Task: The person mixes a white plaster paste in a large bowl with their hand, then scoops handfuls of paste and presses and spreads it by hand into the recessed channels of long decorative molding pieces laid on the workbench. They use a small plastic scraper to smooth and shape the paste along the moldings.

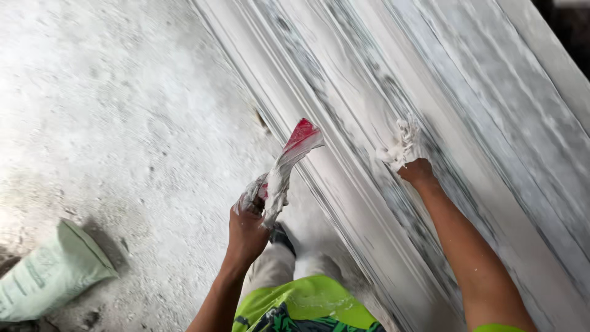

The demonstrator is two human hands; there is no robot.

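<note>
My left hand point(247, 229) grips a red scraper blade point(294, 149) smeared with white putty, held up over the floor beside a long moulded panel point(381, 80). My right hand point(410, 161) presses flat against a groove of that panel, its fingers coated in white putty. The panel slants from upper left to lower right and is streaked grey and white.
A pale green sack point(49, 273) lies on the dusty white floor point(123, 123) at lower left. My knees and bright green shirt point(301, 301) show at the bottom centre, close to the panel's edge.
</note>
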